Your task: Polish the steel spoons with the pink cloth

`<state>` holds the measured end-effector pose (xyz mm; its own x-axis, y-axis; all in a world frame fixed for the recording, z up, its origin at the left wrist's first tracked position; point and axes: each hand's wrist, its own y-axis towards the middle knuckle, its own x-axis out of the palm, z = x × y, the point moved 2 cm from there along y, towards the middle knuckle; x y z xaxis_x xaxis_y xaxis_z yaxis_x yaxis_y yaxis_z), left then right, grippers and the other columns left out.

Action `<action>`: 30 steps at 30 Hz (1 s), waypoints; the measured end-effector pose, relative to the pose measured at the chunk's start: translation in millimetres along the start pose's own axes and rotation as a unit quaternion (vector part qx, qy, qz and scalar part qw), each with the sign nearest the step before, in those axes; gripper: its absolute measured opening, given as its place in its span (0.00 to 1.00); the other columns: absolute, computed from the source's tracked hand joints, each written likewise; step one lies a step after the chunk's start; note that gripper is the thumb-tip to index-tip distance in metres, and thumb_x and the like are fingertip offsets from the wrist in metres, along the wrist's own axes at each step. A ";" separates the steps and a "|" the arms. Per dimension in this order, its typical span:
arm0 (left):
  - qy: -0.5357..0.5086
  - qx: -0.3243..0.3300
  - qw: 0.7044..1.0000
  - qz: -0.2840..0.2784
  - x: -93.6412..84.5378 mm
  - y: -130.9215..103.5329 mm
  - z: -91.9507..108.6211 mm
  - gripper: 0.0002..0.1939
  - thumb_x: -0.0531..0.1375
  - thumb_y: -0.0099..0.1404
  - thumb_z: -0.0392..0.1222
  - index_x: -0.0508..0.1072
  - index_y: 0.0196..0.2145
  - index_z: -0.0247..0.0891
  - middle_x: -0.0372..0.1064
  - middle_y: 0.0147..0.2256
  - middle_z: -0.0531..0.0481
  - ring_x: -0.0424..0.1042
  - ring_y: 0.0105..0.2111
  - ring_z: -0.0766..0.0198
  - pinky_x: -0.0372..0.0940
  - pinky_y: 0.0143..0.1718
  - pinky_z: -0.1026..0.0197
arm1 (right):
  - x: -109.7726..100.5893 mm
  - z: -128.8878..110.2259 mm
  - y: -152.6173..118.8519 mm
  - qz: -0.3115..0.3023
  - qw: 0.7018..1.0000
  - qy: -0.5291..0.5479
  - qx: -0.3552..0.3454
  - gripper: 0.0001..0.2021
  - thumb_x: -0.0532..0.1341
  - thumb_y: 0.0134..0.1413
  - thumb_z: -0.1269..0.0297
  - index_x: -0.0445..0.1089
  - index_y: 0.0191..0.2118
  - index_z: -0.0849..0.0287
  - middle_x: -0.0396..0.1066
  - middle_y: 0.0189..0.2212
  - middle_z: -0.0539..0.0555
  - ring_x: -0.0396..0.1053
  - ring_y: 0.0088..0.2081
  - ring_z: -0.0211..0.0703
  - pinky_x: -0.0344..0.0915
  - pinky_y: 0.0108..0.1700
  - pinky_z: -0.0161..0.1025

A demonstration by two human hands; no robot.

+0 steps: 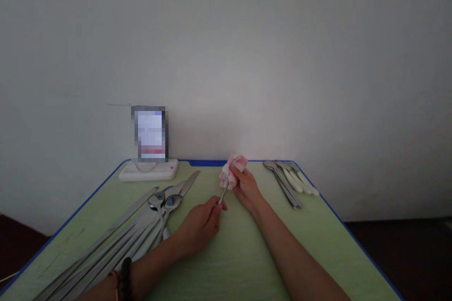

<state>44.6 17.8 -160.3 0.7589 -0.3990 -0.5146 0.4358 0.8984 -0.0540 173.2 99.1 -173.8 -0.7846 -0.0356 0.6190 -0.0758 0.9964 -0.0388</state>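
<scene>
My left hand (206, 221) is closed around the handle end of a slim piece of metal cutlery (223, 194). The cutlery's far end disappears into a crumpled pink and white cloth (231, 171), so its kind cannot be made out. My right hand (247, 188) grips that cloth around the hidden end. Both hands are above the middle of the green table (240, 254). Left of my left hand lies a spread of metal knives (136, 204) and spoons (173, 202), partly covered by my left forearm.
Spoons with metal handles (282, 183) and several cutlery pieces with cream handles (294, 182) lie at the back right. A lit, blurred screen (151, 134) stands on a white base (148, 171) at the back left. Behind the table's blue edge (208, 163) rises a plain wall (226, 56).
</scene>
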 end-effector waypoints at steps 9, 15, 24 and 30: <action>0.023 0.007 1.000 0.004 1.6 -0.1 1.8 0.16 0.41 0.67 0.45 0.64 0.38 0.38 0.53 0.18 0.59 0.56 0.18 0.67 0.51 0.23 0.65 | -3.0 -1.2 3.3 0.094 0.995 0.031 -0.020 0.15 0.61 0.46 0.49 0.70 0.27 0.59 0.69 0.19 0.47 0.63 0.20 0.35 0.59 0.21 0.32; -0.136 0.005 0.991 0.007 -3.9 1.2 -1.0 0.23 0.39 0.67 0.53 0.66 0.36 0.36 0.51 0.18 0.59 0.53 0.19 0.69 0.52 0.22 0.66 | -2.0 -7.2 3.9 0.053 0.983 0.175 0.004 0.10 0.57 0.53 0.54 0.70 0.33 0.54 0.72 0.25 0.45 0.67 0.24 0.34 0.62 0.25 0.32; -0.182 -0.042 0.981 0.061 -1.6 8.7 -6.9 0.19 0.46 0.62 0.57 0.59 0.26 0.38 0.49 0.18 0.60 0.51 0.18 0.71 0.48 0.19 0.67 | -3.2 -13.1 0.9 0.017 0.985 0.170 -0.006 0.21 0.51 0.51 0.45 0.70 0.36 0.55 0.74 0.32 0.50 0.70 0.32 0.41 0.66 0.33 0.38; -0.168 -0.023 0.981 0.089 -3.6 7.5 -3.0 0.17 0.44 0.64 0.54 0.60 0.34 0.37 0.56 0.19 0.60 0.52 0.15 0.72 0.49 0.18 0.68 | -2.1 -12.3 1.1 0.012 0.986 0.167 0.000 0.23 0.50 0.49 0.42 0.69 0.35 0.56 0.73 0.30 0.51 0.69 0.32 0.43 0.66 0.35 0.42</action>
<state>43.7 26.5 -161.4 0.9412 -0.2654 -0.2089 0.2647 0.9638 -0.0315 182.3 101.2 -165.5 -0.5399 0.0164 0.8416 -0.0591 0.9966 -0.0573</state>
